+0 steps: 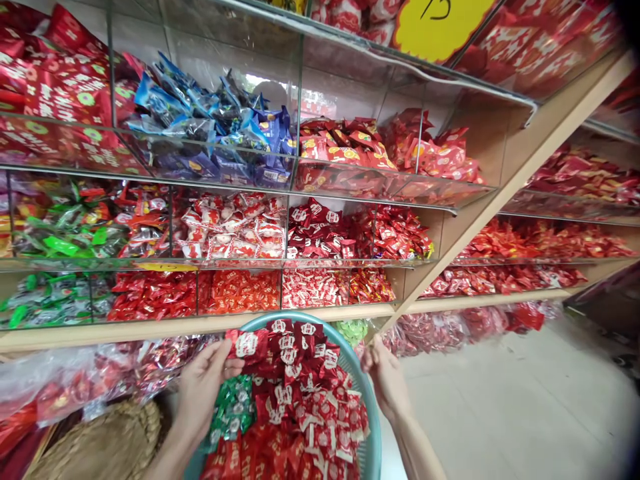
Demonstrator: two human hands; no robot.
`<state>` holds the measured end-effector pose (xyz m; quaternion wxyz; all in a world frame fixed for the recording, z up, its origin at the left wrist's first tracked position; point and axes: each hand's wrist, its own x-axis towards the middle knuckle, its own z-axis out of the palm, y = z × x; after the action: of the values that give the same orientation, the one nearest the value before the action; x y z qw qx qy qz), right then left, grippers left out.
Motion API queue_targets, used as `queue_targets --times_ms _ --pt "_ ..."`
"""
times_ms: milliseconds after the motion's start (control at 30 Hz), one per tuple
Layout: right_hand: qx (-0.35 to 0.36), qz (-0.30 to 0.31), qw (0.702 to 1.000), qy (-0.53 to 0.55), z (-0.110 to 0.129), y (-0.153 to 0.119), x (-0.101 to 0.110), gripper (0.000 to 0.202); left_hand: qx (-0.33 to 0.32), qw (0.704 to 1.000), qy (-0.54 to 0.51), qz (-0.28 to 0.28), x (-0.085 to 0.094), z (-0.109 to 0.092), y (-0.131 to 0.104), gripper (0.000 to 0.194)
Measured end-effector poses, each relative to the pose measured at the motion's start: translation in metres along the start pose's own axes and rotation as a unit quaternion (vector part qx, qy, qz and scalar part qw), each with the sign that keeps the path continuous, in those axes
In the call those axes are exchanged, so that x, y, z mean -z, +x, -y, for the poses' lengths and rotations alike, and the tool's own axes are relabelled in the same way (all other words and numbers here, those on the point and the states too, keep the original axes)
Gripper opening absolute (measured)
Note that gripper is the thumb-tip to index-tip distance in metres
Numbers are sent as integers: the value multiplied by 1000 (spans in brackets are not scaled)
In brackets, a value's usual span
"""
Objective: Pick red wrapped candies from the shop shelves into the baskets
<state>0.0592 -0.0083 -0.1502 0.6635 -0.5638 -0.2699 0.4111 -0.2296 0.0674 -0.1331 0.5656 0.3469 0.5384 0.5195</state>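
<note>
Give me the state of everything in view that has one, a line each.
Red packet: wrapped, held
Left hand: closed on the red packet
Basin: well filled
Right hand: fingers curled by the basin; grip unclear
Green packets: wrapped, in the basin
Blue packets: wrapped, piled up
Yellow tag: cut off by the picture's edge

Bright light glints off clear panels point(220, 40); the right edge blurs.
</note>
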Motion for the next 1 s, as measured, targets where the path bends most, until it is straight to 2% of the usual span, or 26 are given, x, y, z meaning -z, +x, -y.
queue_targets --times_ms 67,133,233,300,400,567,700,833,1000 --pt "-21 -36 999 -3 -8 -8 29 47 21 999 -11 -25 19 9 1 44" --pt "-46 -53 997 -12 -17 -18 54 41 44 998 -20 -46 31 20 -2 45" --pt "-56 -84 994 -30 -30 -30 81 31 80 996 -27 -41 32 36 -8 46" --pt "-43 -115 992 -42 -36 -36 89 37 101 994 -29 -21 24 42 -11 44" --pt "-43 -139 989 -38 -41 -39 90 48 110 993 -36 1 7 42 -9 40" --pt "-73 -117 990 -24 -44 -39 85 31 83 995 -36 30 -18 24 0 42" --pt "-43 -133 989 -37 -49 -41 82 38 83 995 -20 53 -28 19 0 44" --pt "-46 -138 989 -1 -50 -44 80 47 81 995 -1 56 -16 25 -5 46" --pt "-70 -132 988 35 -53 -45 83 44 92 992 81 42 18 30 -11 51"
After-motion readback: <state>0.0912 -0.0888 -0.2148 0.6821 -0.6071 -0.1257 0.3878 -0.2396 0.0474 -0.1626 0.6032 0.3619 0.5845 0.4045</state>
